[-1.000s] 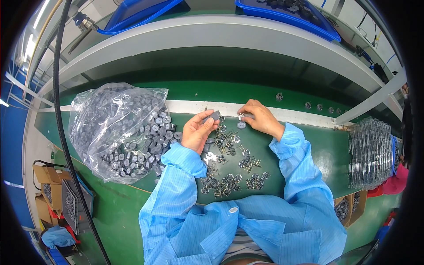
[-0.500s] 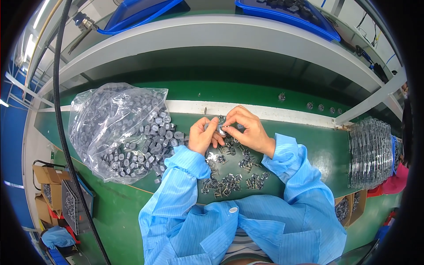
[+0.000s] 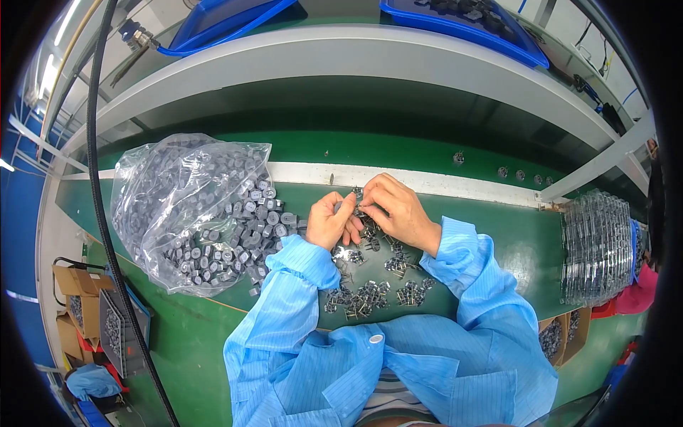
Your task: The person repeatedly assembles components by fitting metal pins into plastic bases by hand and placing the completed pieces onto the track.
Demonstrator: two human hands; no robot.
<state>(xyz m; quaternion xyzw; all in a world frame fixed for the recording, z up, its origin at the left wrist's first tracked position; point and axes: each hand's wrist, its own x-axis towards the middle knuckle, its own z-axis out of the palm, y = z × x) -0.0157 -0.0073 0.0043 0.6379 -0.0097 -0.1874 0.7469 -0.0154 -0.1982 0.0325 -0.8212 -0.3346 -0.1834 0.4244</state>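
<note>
My left hand (image 3: 333,222) and my right hand (image 3: 395,208) meet over the green bench, fingertips pinched together on a small grey component (image 3: 353,201). Both arms wear light blue sleeves. Below the hands lie several small dark parts with metal pins (image 3: 370,293), scattered on the bench surface. To the left sits an open clear plastic bag (image 3: 186,206) full of small grey cylindrical parts, some spilling toward my left hand.
A white strip (image 3: 455,181) runs along the bench behind the hands. Stacked clear trays (image 3: 596,245) stand at the right. Blue bins (image 3: 462,20) sit on the shelf above. Cardboard boxes (image 3: 78,302) and a black cable (image 3: 107,235) are at the left.
My hands, apart one second ago, have come together over the bench. Both now pinch one small part between the fingertips.
</note>
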